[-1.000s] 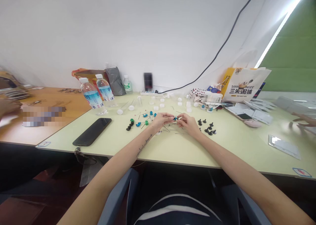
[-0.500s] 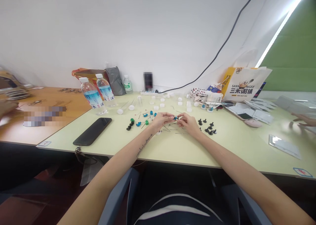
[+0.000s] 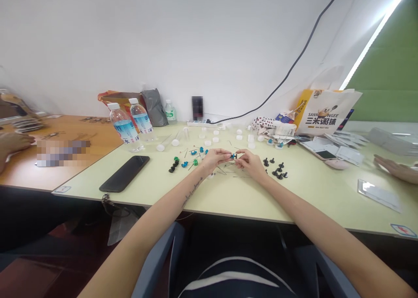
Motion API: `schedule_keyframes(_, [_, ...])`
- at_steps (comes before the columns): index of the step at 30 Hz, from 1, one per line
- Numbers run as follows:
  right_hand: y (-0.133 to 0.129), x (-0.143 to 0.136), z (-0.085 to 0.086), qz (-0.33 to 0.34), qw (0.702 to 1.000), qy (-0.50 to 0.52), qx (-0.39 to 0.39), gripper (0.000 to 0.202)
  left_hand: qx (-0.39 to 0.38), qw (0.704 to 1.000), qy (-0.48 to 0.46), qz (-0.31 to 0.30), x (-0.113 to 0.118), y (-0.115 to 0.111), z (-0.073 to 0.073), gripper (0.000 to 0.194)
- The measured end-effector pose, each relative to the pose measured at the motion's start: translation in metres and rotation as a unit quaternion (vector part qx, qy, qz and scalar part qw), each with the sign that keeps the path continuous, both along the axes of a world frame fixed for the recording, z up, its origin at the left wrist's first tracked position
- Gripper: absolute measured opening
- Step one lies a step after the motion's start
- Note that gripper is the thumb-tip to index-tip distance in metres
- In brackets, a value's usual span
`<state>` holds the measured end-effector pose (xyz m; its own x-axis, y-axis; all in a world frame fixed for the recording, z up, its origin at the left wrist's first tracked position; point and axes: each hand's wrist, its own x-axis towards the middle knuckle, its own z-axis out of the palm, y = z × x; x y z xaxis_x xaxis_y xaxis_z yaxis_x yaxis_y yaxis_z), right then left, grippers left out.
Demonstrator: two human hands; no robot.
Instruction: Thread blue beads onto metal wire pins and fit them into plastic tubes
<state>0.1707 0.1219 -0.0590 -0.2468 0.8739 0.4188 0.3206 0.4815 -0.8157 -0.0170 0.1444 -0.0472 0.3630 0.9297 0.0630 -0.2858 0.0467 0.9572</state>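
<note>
Hands: both raised a little over the pale yellow-green counter [image 3: 209, 200], thumbs and forefingers nearly meeting; the left hand [image 3: 214, 159] pinches the blue end of a small blue-and-black part [image 3: 234, 156], the right hand [image 3: 250, 163] pinches its black end.
Held part: between the two sets of fingertips, near the middle of the counter; finer detail is too small to tell.
Lap: a dark garment with white stripes [image 3: 233, 277], below the counter's edge.
Phone: a black rectangular smartphone [image 3: 124, 174], lying flat, well to the left of the hands.
Under the fingers: thin grey metal rods [image 3: 241, 177], scattered.
Left cluster: small round-headed green and blue pieces [image 3: 195, 162], with black ones [image 3: 172, 169] beside them.
Right cluster: small black disc-headed pegs [image 3: 280, 175], just beyond the right hand.
Neighbours: one person's hand [image 3: 396, 168] rests at the far right, another person's hand [image 3: 18, 144] at the far left.
Behind: clear tubes with white caps [image 3: 175, 142], lying down; two clear water bottles with blue labels [image 3: 126, 131], upright.
By the wall: a grey plastic bag [image 3: 155, 108], a white power strip [image 3: 200, 124], and a white-and-yellow printed bag [image 3: 328, 113].
</note>
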Motion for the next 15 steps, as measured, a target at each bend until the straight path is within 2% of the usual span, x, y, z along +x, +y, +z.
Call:
schedule_keyframes(6, [0.0014,0.0003,-0.0019,0.003,1.0,-0.006,0.002,0.021,-0.002,1.0,0.007,-0.003,0.0003,-0.0009,0.0,0.023])
schedule_keyframes(15, [0.0007,-0.0003,-0.0011,-0.001,1.0,-0.007,0.008,0.026,-0.007,1.0,0.004,0.003,0.0013,-0.0007,0.0009,0.024])
